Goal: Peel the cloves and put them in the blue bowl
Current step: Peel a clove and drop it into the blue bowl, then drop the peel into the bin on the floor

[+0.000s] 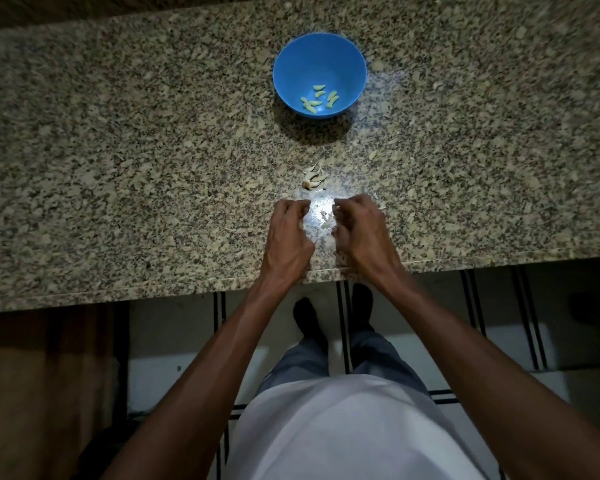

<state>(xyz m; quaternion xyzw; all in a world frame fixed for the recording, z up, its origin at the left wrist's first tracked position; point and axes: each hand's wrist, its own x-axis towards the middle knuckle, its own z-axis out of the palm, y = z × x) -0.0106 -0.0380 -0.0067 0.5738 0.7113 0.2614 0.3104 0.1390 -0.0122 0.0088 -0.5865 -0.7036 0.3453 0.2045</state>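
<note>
The blue bowl (350, 53) stands at the far middle of the granite counter and holds several pale peeled cloves (317, 98). Nearer to me lies a small cluster of unpeeled garlic cloves (313, 178). Just in front of that cluster, my left hand (288, 233) and my right hand (361, 230) hover close together over the counter, both with fingers curled inward. Bright glare fills the gap between them, where loose bits of garlic skin (326, 224) lie. The curled fingers hide whether either hand holds a clove.
The speckled granite counter (118, 150) stretches wide to both sides, and its front edge (187, 289) runs just under my wrists. Small skin flakes (373, 155) lie scattered right of the cluster. Below the edge are a tiled floor and my feet.
</note>
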